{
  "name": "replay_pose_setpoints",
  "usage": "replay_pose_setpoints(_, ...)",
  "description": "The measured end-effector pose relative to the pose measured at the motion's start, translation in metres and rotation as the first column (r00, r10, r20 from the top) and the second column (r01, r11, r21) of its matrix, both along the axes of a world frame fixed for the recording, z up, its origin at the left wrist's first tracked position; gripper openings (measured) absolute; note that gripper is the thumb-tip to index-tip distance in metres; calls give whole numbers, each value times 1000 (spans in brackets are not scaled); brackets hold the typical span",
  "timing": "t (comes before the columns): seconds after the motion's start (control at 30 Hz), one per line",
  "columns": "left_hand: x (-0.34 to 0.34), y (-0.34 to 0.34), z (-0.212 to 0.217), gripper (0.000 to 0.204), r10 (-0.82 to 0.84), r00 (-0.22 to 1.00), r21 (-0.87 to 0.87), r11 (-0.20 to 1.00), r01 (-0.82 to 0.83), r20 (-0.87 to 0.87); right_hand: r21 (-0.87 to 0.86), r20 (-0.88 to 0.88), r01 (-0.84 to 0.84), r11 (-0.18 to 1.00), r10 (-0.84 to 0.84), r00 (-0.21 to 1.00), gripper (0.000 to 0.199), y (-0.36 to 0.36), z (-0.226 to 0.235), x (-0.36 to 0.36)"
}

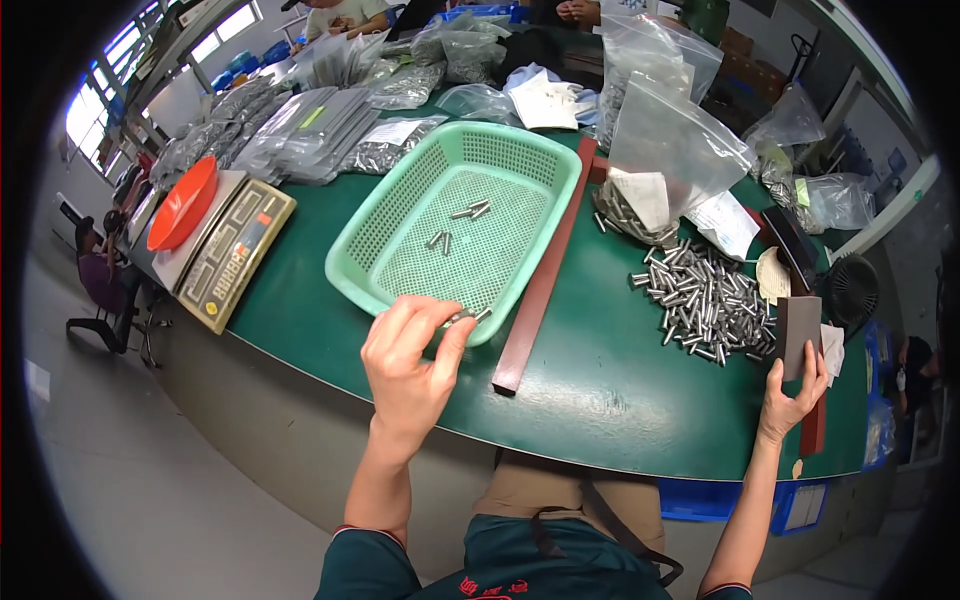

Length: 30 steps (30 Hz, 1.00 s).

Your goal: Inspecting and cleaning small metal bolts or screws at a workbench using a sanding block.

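My left hand (408,362) is at the near rim of a pale green plastic basket (343,245). Between its thumb and fingertips it pinches a few small metal pins (481,315). Several more loose pins (472,210) lie on the basket's mesh floor. At the right side of the table, my right hand (792,402) grips a grey-brown rectangular block (799,328) by its lower end, thumb on one side and fingers on the other. Just left of the block spreads a loose heap of metal pins (705,300).
A dark red bar (540,300) lies along the basket's right side on the green table (600,400). An open clear bag (680,150) stands behind the heap. A scale (235,255) with an orange dish (184,205) is at left. Filled bags (310,130) line the back; people sit beyond.
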State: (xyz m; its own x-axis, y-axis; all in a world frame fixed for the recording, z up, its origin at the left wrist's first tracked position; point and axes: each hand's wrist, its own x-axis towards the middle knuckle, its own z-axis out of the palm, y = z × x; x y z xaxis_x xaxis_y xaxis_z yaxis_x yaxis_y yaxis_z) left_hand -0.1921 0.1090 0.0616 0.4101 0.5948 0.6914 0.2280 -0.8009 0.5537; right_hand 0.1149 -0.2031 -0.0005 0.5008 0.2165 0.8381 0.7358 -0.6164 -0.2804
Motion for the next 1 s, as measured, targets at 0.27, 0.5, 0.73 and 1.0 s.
replay_pose_setpoints(0.27,6,32,-2,11,29,984,83,996,-15,-178,-41,-5,24,999,-25,1000,51,16,-2,3)
replay_pose_setpoints(0.5,9,36,-4,8,-4,956,54,998,21,-294,-57,38,52,997,-50,998,49,21,9,1)
replay_pose_setpoints(0.73,0,24,-7,11,-33,960,-44,999,21,-279,-45,43,47,998,-46,998,48,13,4,9)
replay_pose_setpoints(1.0,-6,12,-15,15,50,985,48,998,-43,-165,-59,38,50,997,-48,998,48,17,11,2)
